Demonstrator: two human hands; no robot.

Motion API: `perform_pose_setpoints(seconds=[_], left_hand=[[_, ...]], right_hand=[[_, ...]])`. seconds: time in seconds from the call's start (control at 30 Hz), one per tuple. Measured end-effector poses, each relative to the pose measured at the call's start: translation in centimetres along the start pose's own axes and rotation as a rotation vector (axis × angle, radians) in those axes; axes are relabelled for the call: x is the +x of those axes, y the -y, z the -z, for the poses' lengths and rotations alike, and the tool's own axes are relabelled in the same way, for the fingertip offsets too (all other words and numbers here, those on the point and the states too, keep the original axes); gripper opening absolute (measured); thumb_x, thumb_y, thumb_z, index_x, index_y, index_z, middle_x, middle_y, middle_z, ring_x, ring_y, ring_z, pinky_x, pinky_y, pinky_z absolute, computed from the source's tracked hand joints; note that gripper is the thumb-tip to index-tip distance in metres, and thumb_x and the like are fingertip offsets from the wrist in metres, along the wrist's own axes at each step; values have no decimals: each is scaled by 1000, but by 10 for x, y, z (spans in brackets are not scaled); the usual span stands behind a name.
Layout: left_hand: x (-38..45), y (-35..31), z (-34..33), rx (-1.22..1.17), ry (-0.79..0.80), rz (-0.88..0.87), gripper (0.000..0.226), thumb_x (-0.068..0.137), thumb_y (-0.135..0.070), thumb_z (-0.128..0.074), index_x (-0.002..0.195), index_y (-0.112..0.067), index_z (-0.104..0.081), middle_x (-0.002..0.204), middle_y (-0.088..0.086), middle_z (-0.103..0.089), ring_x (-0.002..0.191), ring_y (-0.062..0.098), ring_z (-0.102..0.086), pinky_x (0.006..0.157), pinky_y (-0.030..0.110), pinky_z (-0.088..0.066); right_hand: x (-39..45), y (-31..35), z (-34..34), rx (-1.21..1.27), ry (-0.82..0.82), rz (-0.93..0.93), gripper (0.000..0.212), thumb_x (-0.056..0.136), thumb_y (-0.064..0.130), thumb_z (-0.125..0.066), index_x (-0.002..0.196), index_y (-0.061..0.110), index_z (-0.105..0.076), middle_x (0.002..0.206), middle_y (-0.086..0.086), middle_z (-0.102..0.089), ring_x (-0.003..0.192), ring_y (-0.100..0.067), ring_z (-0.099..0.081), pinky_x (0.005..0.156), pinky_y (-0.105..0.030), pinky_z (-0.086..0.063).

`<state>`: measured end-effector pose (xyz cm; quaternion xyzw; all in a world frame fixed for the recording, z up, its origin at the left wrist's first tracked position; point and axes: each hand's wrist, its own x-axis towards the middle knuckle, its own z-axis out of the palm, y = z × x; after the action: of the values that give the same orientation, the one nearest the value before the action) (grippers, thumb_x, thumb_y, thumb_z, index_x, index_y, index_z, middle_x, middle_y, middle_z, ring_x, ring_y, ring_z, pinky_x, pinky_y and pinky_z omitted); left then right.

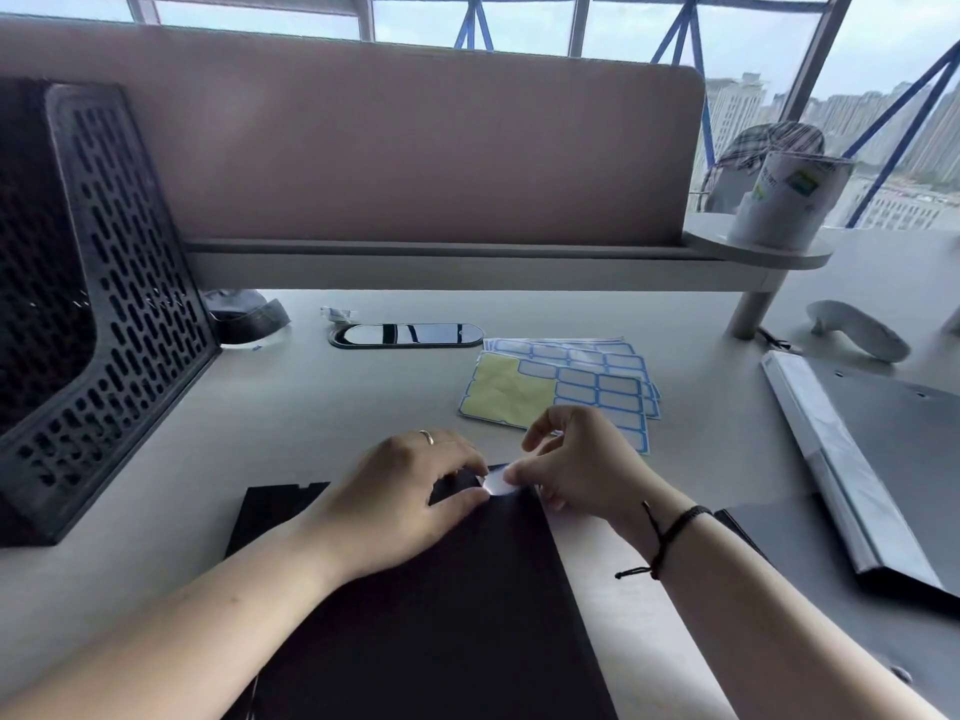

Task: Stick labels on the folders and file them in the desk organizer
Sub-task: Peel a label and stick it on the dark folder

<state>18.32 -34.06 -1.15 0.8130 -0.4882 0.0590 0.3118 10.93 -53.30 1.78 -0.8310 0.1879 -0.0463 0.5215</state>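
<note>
One black folder (441,605) lay flat on the grey desk (311,418) directly in front of the person, its top right corner under both hands. A second folder, grey with a long metal clip bar (852,459), lay open at the right side of the desk, well apart from the first. A small stack of label sheets (566,381) with blue-bordered labels sat just beyond the hands; the top sheet showed a bare yellow patch of backing at its left. One black perforated desk organizer (104,304) stood at the far left.

The left hand (400,491) lay palm down on the black folder, fingers mostly extended, thumb and fingertips pressing near one white label (501,481) at the folder's corner; a ring showed on one finger. The right hand (576,459) was curled, its thumb and forefinger pinching the right edge of that label, the remaining fingers bent above it. A dark cord bracelet circled the right wrist. Whether the label was fully stuck down could not be told.

Behind the desk stood a pinkish partition panel (389,148), and one white can (784,200) rested on a small round shelf at right.
</note>
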Motion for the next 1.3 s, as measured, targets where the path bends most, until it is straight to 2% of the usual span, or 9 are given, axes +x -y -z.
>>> perform_pose_setpoints(seconds=[0.27, 0.43, 0.63, 0.8, 0.97, 1.13, 1.3], left_hand=[[1, 1, 0, -2, -18, 11, 25, 89, -51, -58, 95, -29, -69, 94, -16, -69, 88, 0, -64, 79, 31, -53], [0, -1, -2, 11, -31, 18, 19, 88, -45, -62, 95, -30, -70, 93, -17, -70, 87, -1, -63, 79, 27, -51], [1, 1, -2, -10, -16, -23, 15, 90, -36, -66, 100, -27, -73, 96, -16, -69, 91, -1, -63, 81, 26, -51], [0, 1, -1, -7, 0, -42, 13, 91, -33, -66, 92, -25, -75, 98, -16, -68, 94, -1, -62, 82, 28, -51], [-1, -1, -1, -6, 2, -26, 27, 90, -44, -56, 91, -26, -76, 99, -16, -68, 95, -1, -61, 84, 25, -50], [-1, -1, 0, -9, 5, -34, 20, 90, -39, -61, 90, -25, -76, 99, -15, -69, 95, -1, -61, 85, 23, -48], [-2, -3, 0, -22, -8, -16, 30, 87, -45, -55, 87, -25, -77, 100, -15, -71, 96, -1, -61, 85, 20, -46]], right_hand=[[0, -3, 0, 24, -28, 4, 30, 66, 4, -87, 80, 9, -61, 57, 0, -59, 39, -10, -49, 43, -23, -42], [1, -4, 0, 16, -38, 1, 31, 65, 5, -88, 81, 10, -61, 61, -2, -60, 43, -14, -53, 49, -30, -46], [0, -4, 0, 20, -38, 6, 29, 68, 3, -85, 83, 7, -60, 63, -5, -60, 43, -13, -53, 45, -26, -46], [0, -4, 0, 22, -42, 6, 32, 67, 3, -87, 83, 6, -60, 61, -6, -60, 38, -10, -50, 41, -23, -44], [1, -5, -2, 12, -56, 15, 32, 67, 3, -87, 82, 6, -59, 65, -7, -60, 39, -10, -50, 43, -25, -45], [2, -6, -3, -25, -70, 26, 32, 65, 7, -87, 81, 9, -59, 69, -7, -61, 44, -13, -54, 46, -28, -49], [2, -6, -3, -53, -77, 42, 32, 66, 8, -86, 81, 10, -59, 70, -7, -62, 48, -16, -55, 49, -31, -50]])
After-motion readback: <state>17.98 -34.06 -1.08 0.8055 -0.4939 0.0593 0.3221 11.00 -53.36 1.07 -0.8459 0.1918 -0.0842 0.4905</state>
